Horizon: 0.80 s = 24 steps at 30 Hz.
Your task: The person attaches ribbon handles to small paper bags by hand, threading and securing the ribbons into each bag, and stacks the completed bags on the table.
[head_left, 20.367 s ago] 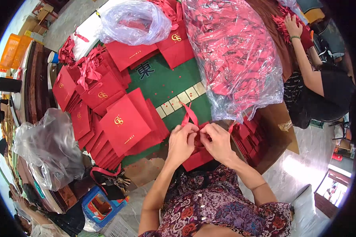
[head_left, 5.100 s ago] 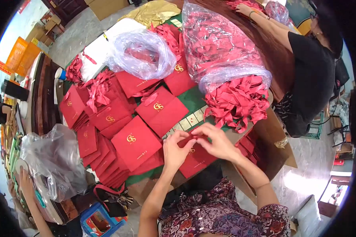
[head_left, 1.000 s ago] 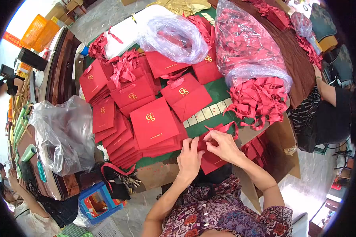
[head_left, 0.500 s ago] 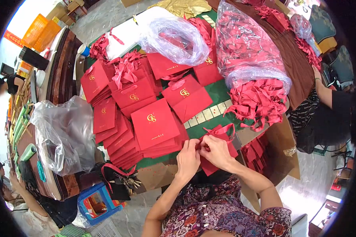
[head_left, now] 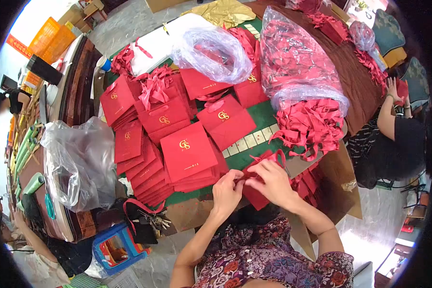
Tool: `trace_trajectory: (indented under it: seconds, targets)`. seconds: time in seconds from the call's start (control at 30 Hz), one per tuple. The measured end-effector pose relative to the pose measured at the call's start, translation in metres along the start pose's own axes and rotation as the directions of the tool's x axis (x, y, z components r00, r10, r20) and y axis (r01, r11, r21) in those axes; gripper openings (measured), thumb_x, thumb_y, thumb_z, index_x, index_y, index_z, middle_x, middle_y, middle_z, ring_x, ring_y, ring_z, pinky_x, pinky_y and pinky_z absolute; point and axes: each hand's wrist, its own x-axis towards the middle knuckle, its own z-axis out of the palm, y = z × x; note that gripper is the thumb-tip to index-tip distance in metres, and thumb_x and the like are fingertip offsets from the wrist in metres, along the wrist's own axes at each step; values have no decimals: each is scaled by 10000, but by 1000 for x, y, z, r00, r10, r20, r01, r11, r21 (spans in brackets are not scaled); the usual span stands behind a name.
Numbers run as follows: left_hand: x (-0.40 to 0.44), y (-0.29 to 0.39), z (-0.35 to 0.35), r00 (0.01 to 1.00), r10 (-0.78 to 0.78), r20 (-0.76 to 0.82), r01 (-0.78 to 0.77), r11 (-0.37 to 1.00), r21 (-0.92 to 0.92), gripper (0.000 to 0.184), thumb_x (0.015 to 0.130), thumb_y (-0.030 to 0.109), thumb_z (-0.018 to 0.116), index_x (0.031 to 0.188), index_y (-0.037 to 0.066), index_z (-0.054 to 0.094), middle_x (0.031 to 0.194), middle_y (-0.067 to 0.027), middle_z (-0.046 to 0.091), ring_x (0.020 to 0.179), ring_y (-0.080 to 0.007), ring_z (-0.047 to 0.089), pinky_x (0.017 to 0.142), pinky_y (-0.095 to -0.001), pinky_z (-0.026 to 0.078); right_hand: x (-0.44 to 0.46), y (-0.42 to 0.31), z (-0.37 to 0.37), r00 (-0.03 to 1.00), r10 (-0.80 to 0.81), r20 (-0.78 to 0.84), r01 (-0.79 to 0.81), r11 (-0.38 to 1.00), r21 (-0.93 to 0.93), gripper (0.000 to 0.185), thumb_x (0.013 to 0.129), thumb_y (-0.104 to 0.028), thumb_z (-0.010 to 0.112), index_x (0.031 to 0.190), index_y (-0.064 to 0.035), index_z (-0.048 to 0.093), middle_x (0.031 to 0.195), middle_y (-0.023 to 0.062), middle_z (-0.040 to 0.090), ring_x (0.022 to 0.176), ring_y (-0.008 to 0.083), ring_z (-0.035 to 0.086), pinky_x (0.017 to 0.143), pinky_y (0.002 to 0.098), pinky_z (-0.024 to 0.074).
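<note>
A small red paper bag (head_left: 258, 196) with a ribbon handle (head_left: 278, 156) lies at the table's front edge between my hands. My left hand (head_left: 227, 194) is closed on its left edge, thumb and fingers pinched together. Over the bag's upper part, my right hand (head_left: 272, 185) has its thumb and fingers apart, with red paper showing between them. The fingertips of both hands almost meet. To the left lie stacks of flat red bags (head_left: 188, 151) with gold lettering. Beyond my right hand, red ribbons (head_left: 312, 125) spill out of a clear plastic sack (head_left: 297, 57).
An open cardboard box (head_left: 338, 185) holding red bags stands at my right. Crumpled clear plastic (head_left: 79, 163) lies on the left table, near keys (head_left: 159, 222) and a blue stool (head_left: 117, 247). A co-worker (head_left: 389, 139) sits on the right.
My right hand's fingers have come apart and lifted slightly from their pinch near the left fingertips. My left hand stays at the bag. The co-worker's hands at right now show a red item.
</note>
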Motion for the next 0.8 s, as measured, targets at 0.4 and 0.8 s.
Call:
trace_trajectory:
  seconds: [0.4, 0.8]
  targets:
    - [-1, 17, 3, 915, 398, -60, -376, 899, 223, 174, 769, -5, 737, 835, 55, 588, 791, -63, 648, 784, -271, 592, 677, -383, 500, 68, 49, -20, 707, -60, 704, -76, 984, 160, 268, 818, -343, 724, 853, -81, 767, 775, 129, 718, 749, 293, 697, 679, 409, 521]
    - [17, 1, 13, 971, 227, 70, -234, 963, 131, 230, 794, -44, 687, 956, 32, 543, 823, -139, 626, 798, -355, 566, 734, -466, 462, 57, 79, 30, 905, 288, 313, -390, 856, 340, 232, 808, -270, 700, 817, -38, 712, 703, 106, 677, 667, 259, 665, 651, 395, 508]
